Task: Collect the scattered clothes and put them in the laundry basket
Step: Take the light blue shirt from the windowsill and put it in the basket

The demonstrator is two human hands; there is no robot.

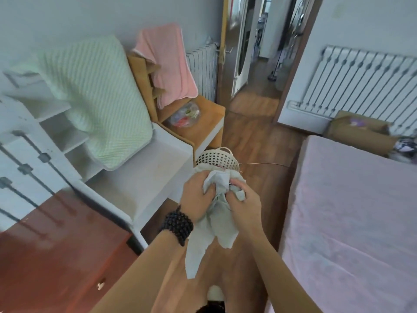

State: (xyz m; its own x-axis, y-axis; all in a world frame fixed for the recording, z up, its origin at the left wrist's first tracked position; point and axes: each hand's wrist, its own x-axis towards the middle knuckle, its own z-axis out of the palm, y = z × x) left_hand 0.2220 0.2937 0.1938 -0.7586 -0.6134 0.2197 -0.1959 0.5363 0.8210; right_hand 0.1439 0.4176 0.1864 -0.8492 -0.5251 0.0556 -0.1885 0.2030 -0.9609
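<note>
A pale grey-green garment is bunched between both hands and hangs down towards the wooden floor. My left hand, with a dark bead bracelet on the wrist, grips its upper left part. My right hand grips the right part of the bundle. Just beyond the hands stands the cream perforated laundry basket on the floor, its near side hidden by the cloth and hands. A pink towel hangs over a wooden chair back, and a light green quilted cloth drapes over a white shelf unit.
A white desk and shelf unit are on the left, with a red-brown cabinet nearer. A wooden chair holds a plastic bag. A bed with a pink sheet fills the right. A cardboard box sits below a radiator; an open doorway lies ahead.
</note>
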